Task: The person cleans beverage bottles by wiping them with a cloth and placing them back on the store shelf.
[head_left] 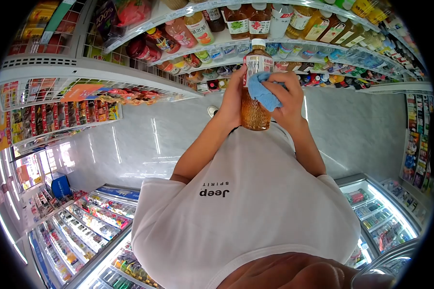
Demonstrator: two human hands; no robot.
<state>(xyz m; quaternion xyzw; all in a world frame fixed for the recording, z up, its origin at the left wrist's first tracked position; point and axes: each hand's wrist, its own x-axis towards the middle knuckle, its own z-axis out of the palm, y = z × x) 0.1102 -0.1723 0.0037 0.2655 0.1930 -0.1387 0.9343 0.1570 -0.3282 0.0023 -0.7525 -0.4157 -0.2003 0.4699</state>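
Observation:
A plastic drink bottle [255, 113] with amber liquid, a white cap and a red-and-white label is held upright in front of my chest. My left hand [234, 98] wraps round its left side. In my right hand [289, 96] is a blue cloth [265, 91], bunched up and pressed against the label on the bottle's right side. The cloth covers part of the label, and the fingers of my left hand are partly hidden behind the bottle.
Curved-looking shelves [217, 43] of bottled drinks stand just ahead. Racks of packaged snacks [62, 115] are on the left. Lit glass-topped freezers [376, 207] stand behind me on both sides. Grey tiled floor [149, 135] lies between them.

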